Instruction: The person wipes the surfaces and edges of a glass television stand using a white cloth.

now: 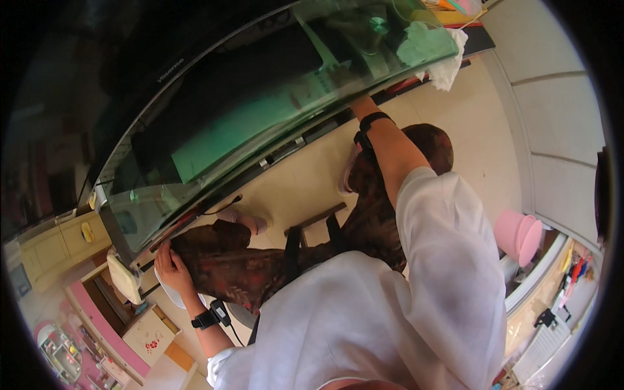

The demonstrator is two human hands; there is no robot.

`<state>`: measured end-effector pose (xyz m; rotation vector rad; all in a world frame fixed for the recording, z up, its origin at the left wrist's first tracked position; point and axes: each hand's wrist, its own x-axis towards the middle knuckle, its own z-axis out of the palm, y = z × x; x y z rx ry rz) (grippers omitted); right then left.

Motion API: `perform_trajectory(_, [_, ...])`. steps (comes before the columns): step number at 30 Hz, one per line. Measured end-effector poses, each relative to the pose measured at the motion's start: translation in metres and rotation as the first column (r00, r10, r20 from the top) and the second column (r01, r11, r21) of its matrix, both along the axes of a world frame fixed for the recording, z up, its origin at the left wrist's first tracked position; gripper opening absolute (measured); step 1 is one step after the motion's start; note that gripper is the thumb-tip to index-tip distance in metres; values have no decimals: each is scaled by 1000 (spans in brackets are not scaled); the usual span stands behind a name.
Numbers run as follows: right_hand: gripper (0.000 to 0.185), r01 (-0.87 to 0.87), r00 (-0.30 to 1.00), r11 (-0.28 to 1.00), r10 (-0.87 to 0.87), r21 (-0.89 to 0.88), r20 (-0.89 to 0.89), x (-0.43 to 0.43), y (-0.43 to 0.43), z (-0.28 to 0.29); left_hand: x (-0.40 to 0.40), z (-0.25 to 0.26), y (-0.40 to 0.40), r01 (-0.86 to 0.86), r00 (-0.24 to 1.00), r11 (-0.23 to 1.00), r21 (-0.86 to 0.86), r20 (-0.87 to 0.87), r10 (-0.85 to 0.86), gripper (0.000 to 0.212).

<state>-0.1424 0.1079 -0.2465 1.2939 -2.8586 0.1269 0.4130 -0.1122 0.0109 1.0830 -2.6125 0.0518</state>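
My left hand [173, 268] rests over my left knee, its fingers slightly apart and nothing in it. My right hand [345, 75] reaches under the glass top [287, 112] of a television stand. Only its dim shape shows through the tinted glass, so what it touches is unclear. Near it under the glass lies a pale flat surface [243, 134] beside a large dark area. A television [122, 87] with a black screen stands over the glass. Each wrist wears a black strap, and a small device [220, 312] with a cable sits at the left one.
White crumpled tissue or plastic [446, 61] hangs off the glass's right corner. A black cable with a plug [236, 199] dangles below the stand. A pink bin [519, 236] is at right, beside white cabinet doors [555, 112]. A drawer unit [148, 336] stands at lower left.
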Motion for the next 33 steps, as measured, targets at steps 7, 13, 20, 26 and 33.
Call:
perform_trajectory(7, [53, -66, 987, 989, 85, -133, 137, -24, -8, 8, -8, 5, 0, -12, 1000, 1000, 27, 17, 12, 25])
perform_trajectory(13, [56, -79, 996, 978, 85, -195, 25, -49, -35, -2, -10, 4, 0, -33, 999, 998, 56, 31, 31, 24])
perform_trajectory(20, [50, -35, 996, 949, 9, -313, -85, -46, -54, 5, -11, 3, -3, -56, 998, 996, 65, 26, 55, 25])
perform_trajectory(26, [48, 59, 998, 969, -55, -239, 24, -26, -53, 34, -10, 2, -3, -51, 999, 997, 59, 16, 50, 24])
perform_trajectory(33, [52, 131, 990, 981, -122, -143, 75, 3, -33, 24, -7, 6, 4, -66, 998, 997, 48, 11, 65, 25])
